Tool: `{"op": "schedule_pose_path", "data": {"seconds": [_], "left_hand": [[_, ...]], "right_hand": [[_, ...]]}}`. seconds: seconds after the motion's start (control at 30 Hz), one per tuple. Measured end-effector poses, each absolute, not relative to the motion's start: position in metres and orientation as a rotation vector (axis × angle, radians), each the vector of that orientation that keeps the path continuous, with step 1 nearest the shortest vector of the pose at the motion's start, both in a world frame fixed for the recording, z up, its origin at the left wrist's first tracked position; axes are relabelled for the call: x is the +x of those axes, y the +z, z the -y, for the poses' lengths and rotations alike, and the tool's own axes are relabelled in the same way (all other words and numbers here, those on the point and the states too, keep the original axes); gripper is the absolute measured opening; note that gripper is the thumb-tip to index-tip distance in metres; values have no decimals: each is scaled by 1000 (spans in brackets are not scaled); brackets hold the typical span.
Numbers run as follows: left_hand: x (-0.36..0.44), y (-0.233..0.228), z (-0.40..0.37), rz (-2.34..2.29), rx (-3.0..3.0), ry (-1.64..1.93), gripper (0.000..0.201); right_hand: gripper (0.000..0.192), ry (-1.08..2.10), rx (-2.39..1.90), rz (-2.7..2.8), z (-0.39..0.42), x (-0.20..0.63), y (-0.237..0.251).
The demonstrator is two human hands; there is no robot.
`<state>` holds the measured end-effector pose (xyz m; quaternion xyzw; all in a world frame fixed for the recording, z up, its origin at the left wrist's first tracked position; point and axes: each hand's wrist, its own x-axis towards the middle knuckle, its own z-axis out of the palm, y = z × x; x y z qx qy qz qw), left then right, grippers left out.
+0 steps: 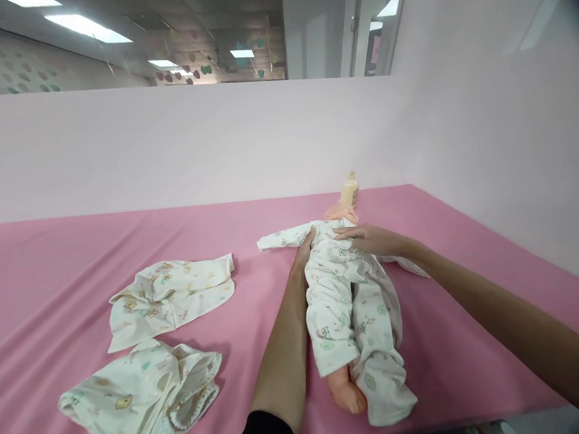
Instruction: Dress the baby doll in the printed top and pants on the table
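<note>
A doll lies on its back, dressed in a white patterned top [286, 237] and matching trousers [329, 301]. One bare doll foot [347, 393] sticks out of the trouser leg on the left; the other leg's end is covered by cloth. My left hand [306, 248] is against the doll's left-hand side at the waist, most of its fingers hidden by the cloth. Across the belly, near the waistband, my right hand [369, 239] rests with its fingers stretched out and slightly apart. The doll's head [340, 213] shows only partly beyond the top.
On the left of the pink-covered table [258, 326] lie two more white patterned garments, one spread flat [173, 296] and one crumpled [128, 397]. A pump bottle [350, 191] stands behind the doll's head. White walls [188, 145] border the back and right.
</note>
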<state>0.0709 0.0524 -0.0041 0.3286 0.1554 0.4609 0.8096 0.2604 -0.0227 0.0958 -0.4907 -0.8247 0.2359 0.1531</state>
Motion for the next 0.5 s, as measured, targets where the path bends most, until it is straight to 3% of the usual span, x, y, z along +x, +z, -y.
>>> {"op": "schedule_pose_path", "data": {"seconds": [0.1,0.2,0.3,0.5], "left_hand": [[72,-3,-52,-320,727,964,56],[72,-1,-50,-364,724,985,55],[70,0,-48,-433,713,981,58],[63,-4,-44,-451,791,951,70]], "right_hand": [[48,541,-1383,2394,22,265,87],[37,167,-1384,2412,13,262,81],[30,-87,-1635,2225,-5,250,85],[25,-117,-1993,1879,-44,221,92]]}}
